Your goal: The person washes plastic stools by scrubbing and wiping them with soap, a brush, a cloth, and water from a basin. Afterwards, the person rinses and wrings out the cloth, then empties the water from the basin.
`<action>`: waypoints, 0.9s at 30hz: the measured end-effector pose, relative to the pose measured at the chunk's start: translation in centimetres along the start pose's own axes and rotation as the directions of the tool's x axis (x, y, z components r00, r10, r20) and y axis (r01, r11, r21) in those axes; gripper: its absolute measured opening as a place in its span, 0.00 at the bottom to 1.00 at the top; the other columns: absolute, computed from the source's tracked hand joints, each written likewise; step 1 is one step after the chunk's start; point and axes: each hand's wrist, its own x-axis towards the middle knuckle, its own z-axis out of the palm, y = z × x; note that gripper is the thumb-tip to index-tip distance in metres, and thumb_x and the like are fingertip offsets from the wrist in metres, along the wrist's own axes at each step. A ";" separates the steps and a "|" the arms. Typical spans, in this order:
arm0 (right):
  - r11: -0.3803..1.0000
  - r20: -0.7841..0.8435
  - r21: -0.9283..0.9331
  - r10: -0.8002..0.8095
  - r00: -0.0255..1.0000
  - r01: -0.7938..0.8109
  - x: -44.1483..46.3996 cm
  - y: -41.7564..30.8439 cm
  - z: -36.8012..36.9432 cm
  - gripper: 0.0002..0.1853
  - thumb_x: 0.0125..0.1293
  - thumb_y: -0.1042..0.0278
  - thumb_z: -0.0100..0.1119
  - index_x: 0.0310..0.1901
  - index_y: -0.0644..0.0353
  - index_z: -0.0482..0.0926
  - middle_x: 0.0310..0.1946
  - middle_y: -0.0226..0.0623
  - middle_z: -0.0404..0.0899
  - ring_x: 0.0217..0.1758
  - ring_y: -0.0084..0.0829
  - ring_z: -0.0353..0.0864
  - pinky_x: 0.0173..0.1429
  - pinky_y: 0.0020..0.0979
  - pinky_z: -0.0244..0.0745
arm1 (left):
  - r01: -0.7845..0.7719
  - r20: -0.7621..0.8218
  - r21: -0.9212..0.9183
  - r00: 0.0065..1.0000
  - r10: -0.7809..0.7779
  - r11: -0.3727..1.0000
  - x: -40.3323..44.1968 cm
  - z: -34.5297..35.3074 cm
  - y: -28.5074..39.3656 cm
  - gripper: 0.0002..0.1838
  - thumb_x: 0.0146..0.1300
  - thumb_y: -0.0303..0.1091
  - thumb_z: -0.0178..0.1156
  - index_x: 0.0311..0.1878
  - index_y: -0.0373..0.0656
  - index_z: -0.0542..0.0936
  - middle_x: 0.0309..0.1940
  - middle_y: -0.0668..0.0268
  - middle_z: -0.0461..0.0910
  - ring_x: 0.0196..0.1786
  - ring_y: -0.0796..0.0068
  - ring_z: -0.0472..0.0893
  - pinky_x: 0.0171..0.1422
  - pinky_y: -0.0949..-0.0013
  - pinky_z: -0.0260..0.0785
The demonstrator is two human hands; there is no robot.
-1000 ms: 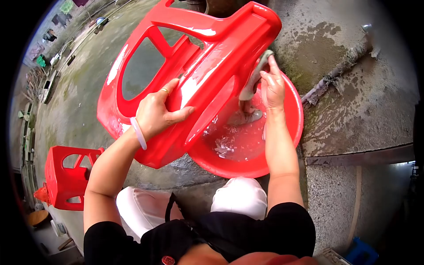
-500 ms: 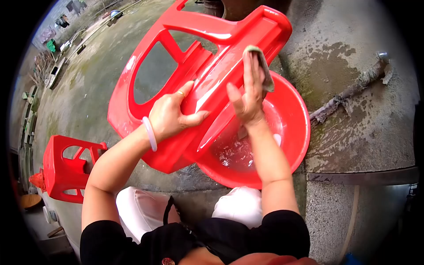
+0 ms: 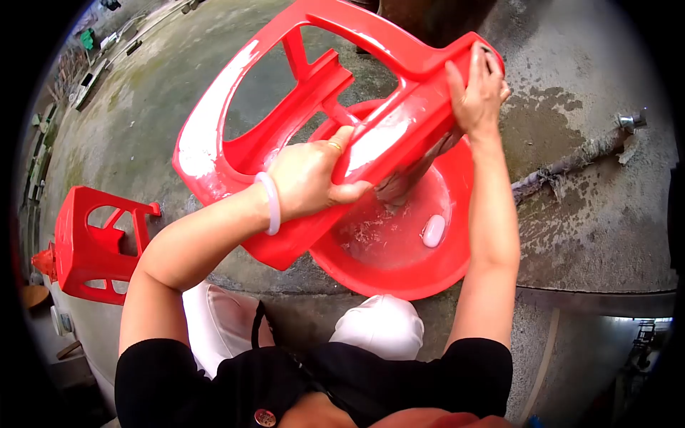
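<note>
A large red plastic stool (image 3: 407, 118), wet and shiny, is tilted on its side above a red basin (image 3: 421, 282). My left hand (image 3: 310, 175), with a pale bracelet at the wrist, grips the near side of the stool, thumb and fingers apart on its surface. At the stool's upper right end, my right hand (image 3: 479, 96) curls its fingers over the edge. No cloth shows in that hand; its palm side is hidden. In the basin are cloudy water, a pink bar of soap (image 3: 433, 231) and a brownish, cloth-like piece (image 3: 407, 185) partly covered by the stool.
A second red stool (image 3: 93, 242) lies on the concrete floor at the left. On the right, a pipe wrapped in ragged material (image 3: 585, 157) runs across wet ground. A dark raised edge (image 3: 599, 299) crosses at the lower right.
My right hand has moved up and right to the stool's end, and the green cloth under it has gone from sight. The stool has shifted right, and the soap shows more fully.
</note>
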 end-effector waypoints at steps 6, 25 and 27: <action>0.987 0.206 -0.074 0.158 0.966 -0.146 0.4 1.7 -0.1 0.39 0.62 0.36 0.47 0.63 0.62 0.65 0.62 0.41 0.68 0.67 0.39 0.61 0.67 0.50 0.48 | -0.073 0.045 -0.017 0.996 0.074 0.997 0.6 2.2 1.4 0.41 0.51 0.52 0.64 0.60 0.31 0.65 0.31 0.48 0.79 0.34 0.50 0.81 0.39 0.58 0.73; 0.497 0.014 0.515 0.810 0.586 -0.699 -29.6 -0.2 -2.8 0.07 0.64 0.72 0.50 0.31 0.67 0.72 0.20 0.28 0.70 0.20 0.19 0.66 0.24 0.23 0.63 | -0.425 0.682 0.293 0.721 0.124 0.856 -0.2 8.2 6.6 0.33 0.58 0.34 0.52 0.66 0.31 0.60 0.43 0.53 0.79 0.41 0.60 0.83 0.40 0.60 0.76; 0.455 -0.016 0.509 0.854 0.521 -0.730 -31.4 -1.1 -3.7 0.09 0.62 0.70 0.52 0.27 0.64 0.71 0.17 0.24 0.67 0.18 0.17 0.61 0.22 0.23 0.58 | -0.510 0.682 0.323 0.709 0.177 0.797 -0.9 8.7 6.0 0.32 0.58 0.33 0.51 0.66 0.32 0.60 0.42 0.53 0.79 0.41 0.59 0.83 0.40 0.58 0.76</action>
